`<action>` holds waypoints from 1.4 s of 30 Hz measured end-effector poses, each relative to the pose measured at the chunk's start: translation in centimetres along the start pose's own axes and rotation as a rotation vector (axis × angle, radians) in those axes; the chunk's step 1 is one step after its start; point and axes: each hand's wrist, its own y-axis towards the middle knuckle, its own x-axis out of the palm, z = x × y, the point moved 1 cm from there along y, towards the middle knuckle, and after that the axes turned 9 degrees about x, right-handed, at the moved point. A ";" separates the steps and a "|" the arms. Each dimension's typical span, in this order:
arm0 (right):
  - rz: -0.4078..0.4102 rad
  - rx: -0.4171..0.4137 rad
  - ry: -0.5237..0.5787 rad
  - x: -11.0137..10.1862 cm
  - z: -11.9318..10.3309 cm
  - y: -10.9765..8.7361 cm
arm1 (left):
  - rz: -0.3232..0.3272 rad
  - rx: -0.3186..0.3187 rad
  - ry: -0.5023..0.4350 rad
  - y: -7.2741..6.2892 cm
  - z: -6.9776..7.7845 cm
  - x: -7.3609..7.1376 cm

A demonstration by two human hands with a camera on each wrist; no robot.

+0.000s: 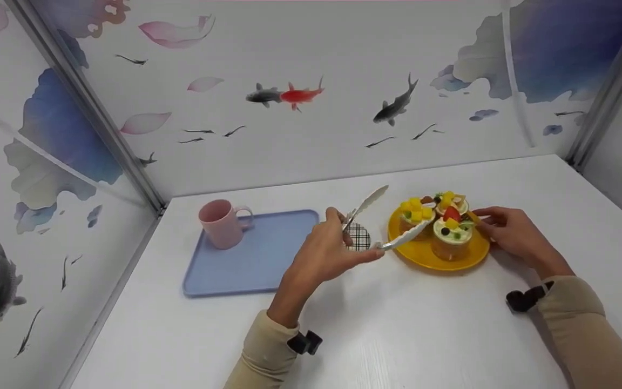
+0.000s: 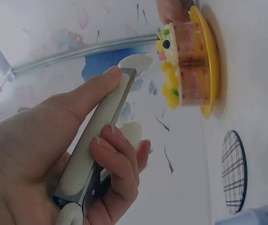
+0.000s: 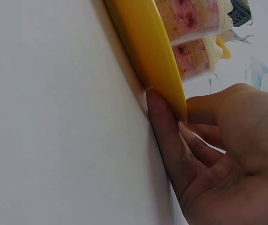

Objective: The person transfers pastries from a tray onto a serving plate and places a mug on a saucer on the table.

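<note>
My left hand (image 1: 319, 251) grips a pair of kitchen tongs (image 1: 407, 235), silver with pale tips and handle pads. The tongs' arms are spread, and the nearer tip overlaps the plate in the head view. In the left wrist view, thumb and curled fingers wrap the pale handle (image 2: 96, 136). A yellow plate (image 1: 421, 258) carries three clear cups of layered cake (image 1: 450, 247) topped with cream and fruit, including a strawberry (image 1: 451, 214). My right hand (image 1: 524, 240) pinches the plate's right rim, thumb above and fingers beneath, as the right wrist view shows.
A blue tray (image 1: 230, 275) lies on the white table (image 1: 397, 329) at the left, with a pink mug (image 1: 220, 226) at its back left corner. Between tray and plate lies a round plaid coaster (image 1: 361, 236). Printed panels (image 1: 316, 146) enclose the table's back and sides.
</note>
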 end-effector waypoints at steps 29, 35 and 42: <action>0.013 -0.029 -0.005 -0.2 0.3 -0.2 | 0.217 -0.167 0.025 -6.4 -9.8 -1.2; 0.009 -0.027 -0.005 -0.2 0.1 -0.3 | 0.202 -0.197 0.027 -7.5 -10.6 -1.8; 0.002 -0.026 -0.008 -0.1 0.0 -0.2 | 0.207 -0.207 0.061 -8.8 -11.5 -2.6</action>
